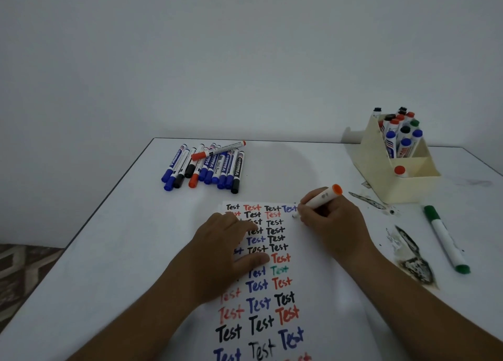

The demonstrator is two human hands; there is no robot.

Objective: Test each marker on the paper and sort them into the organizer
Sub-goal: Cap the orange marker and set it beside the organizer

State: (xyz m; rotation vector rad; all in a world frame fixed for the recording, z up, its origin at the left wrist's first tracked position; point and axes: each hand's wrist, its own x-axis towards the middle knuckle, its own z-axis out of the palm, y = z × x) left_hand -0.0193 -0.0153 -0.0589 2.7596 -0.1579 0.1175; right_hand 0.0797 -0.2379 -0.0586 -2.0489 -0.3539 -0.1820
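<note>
A white sheet of paper (313,292) lies in front of me, covered with rows of the word "Test" in black, red, blue and green. My right hand (332,224) grips a white marker with an orange end (324,196), its tip down at the paper's top right corner. My left hand (228,246) presses flat on the sheet's left side, fingers spread. A pile of several capped blue, black and red markers (206,167) lies at the far left of the table. The cream organizer (381,167) at the far right holds several upright markers.
A green-capped marker (446,238) lies loose on the table to the right of the paper. Dark scuffed patches (413,262) mark the tabletop near it. The white table (109,251) has its left edge running diagonally, with patterned floor (21,273) beyond.
</note>
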